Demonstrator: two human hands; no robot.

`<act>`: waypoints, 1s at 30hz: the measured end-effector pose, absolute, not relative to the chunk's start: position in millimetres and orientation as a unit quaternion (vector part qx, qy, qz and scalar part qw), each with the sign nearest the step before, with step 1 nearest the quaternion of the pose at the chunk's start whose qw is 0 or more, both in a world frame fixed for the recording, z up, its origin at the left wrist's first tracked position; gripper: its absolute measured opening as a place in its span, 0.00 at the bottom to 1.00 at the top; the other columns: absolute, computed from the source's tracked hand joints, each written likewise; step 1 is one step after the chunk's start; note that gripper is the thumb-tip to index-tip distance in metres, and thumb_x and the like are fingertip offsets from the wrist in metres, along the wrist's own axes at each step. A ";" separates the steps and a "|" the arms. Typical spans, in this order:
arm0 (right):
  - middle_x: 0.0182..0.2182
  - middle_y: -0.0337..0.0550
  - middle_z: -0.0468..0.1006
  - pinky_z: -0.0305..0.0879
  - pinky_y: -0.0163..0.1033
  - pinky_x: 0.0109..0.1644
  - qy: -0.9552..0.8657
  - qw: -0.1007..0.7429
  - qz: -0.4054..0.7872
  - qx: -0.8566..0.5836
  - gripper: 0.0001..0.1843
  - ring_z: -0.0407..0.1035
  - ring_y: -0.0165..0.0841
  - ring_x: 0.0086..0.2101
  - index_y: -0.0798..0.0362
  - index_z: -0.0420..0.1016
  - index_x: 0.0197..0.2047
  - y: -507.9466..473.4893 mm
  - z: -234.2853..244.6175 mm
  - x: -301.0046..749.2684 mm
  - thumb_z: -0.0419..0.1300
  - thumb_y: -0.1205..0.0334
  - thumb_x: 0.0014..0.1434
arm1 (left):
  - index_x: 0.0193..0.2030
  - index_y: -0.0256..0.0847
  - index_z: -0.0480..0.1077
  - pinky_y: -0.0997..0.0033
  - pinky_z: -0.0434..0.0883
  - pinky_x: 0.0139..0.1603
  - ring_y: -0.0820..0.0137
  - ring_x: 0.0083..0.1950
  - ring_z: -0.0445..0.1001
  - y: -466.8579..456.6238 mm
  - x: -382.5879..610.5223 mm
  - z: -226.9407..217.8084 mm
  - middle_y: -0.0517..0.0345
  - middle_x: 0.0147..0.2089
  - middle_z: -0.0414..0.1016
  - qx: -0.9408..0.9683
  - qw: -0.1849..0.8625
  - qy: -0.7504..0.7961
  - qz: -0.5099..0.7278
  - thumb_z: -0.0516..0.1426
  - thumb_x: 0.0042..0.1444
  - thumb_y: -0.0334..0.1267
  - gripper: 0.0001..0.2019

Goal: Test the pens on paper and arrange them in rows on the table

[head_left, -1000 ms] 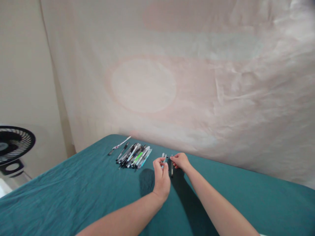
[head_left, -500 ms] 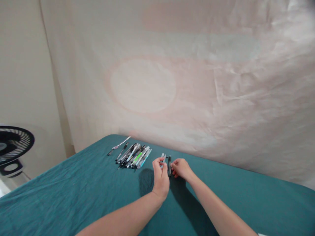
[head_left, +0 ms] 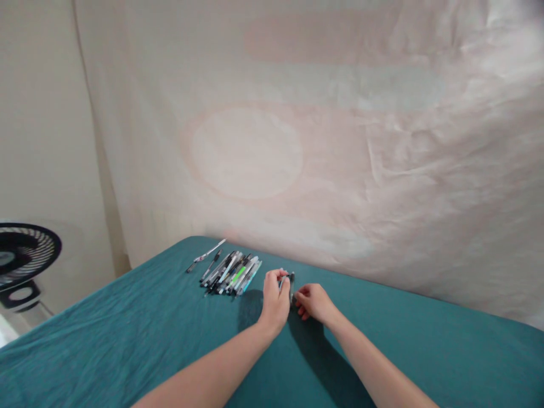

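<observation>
My left hand [head_left: 275, 300] and my right hand [head_left: 313, 301] meet near the far edge of a table under a teal cloth [head_left: 127, 334]. Between them lie two or three pens [head_left: 291, 283] side by side. The left hand's thumb and fingers curl onto the top ends of these pens. With bent fingers my right hand presses the lower part of a dark pen. A pile of several pens [head_left: 233, 271], black, white, green and blue, lies a short way left of my left hand. One white pen [head_left: 207, 254] lies apart at the pile's far left.
A pale wrinkled sheet [head_left: 323, 141] hangs right behind the table. A black standing fan [head_left: 23, 258] is off the table's left edge. The teal cloth stretches wide toward me and to the right.
My right hand slid the dark pen left against the other pens and drew back toward me. My left hand shifted slightly forward onto the pen tops. The pile stayed put.
</observation>
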State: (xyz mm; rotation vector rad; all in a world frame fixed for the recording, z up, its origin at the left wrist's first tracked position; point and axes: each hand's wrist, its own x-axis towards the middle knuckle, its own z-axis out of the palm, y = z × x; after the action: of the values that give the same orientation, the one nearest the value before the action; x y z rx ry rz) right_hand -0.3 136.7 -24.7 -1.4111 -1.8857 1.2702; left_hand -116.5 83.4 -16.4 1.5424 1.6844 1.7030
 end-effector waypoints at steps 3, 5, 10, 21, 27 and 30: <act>0.18 0.39 0.72 0.59 0.27 0.13 -0.690 0.228 0.454 -0.515 0.04 0.66 0.25 0.13 0.57 0.67 0.26 125.0 -21.6 9.2 0.53 0.66 0.48 | 0.40 0.39 0.63 0.64 0.58 0.48 0.67 0.45 0.63 89.5 -137.9 -2.5 0.54 0.41 0.65 0.631 0.062 0.640 0.434 0.49 0.52 0.36 0.08; 0.18 0.38 0.71 0.58 0.27 0.12 -0.700 0.217 0.446 -0.514 0.04 0.65 0.26 0.13 0.57 0.67 0.28 114.0 -20.5 17.5 0.54 0.66 0.48 | 0.40 0.40 0.64 0.62 0.56 0.49 0.64 0.47 0.62 91.0 -154.1 6.1 0.53 0.42 0.65 0.660 -0.011 0.672 0.335 0.50 0.52 0.36 0.09; 0.18 0.35 0.68 0.58 0.27 0.13 -0.728 0.190 0.437 -0.494 0.07 0.65 0.25 0.14 0.56 0.66 0.33 88.5 -24.4 38.0 0.53 0.65 0.48 | 0.41 0.37 0.65 0.60 0.56 0.47 0.60 0.47 0.62 93.1 -186.6 14.0 0.47 0.43 0.66 0.629 -0.139 0.741 0.188 0.51 0.53 0.39 0.11; 0.19 0.37 0.68 0.56 0.28 0.19 -0.749 0.263 0.404 -0.455 0.08 0.61 0.25 0.18 0.54 0.70 0.28 77.7 -32.2 49.7 0.52 0.61 0.51 | 0.39 0.35 0.67 0.61 0.56 0.45 0.59 0.44 0.65 96.7 -196.3 3.3 0.44 0.40 0.69 0.599 -0.163 0.773 0.129 0.50 0.53 0.41 0.12; 0.19 0.39 0.69 0.57 0.30 0.23 -0.762 0.286 0.386 -0.433 0.08 0.62 0.27 0.21 0.54 0.72 0.27 73.3 -24.1 51.2 0.54 0.61 0.51 | 0.38 0.36 0.67 0.62 0.57 0.44 0.60 0.44 0.66 95.6 -188.0 9.9 0.44 0.41 0.69 0.615 -0.162 0.762 0.128 0.47 0.55 0.41 0.13; 0.19 0.38 0.68 0.56 0.29 0.19 -0.731 0.283 0.434 -0.444 0.10 0.60 0.26 0.19 0.55 0.71 0.28 74.3 -23.7 50.9 0.53 0.57 0.51 | 0.36 0.36 0.66 0.64 0.58 0.44 0.62 0.43 0.66 94.3 -174.7 17.4 0.47 0.39 0.69 0.643 -0.130 0.734 0.173 0.47 0.55 0.43 0.13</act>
State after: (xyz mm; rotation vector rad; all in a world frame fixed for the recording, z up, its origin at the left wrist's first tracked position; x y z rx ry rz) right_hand 50.9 74.3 -23.7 -1.1892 -1.9576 1.1613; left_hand -174.7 94.3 17.4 2.2069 2.5201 0.5947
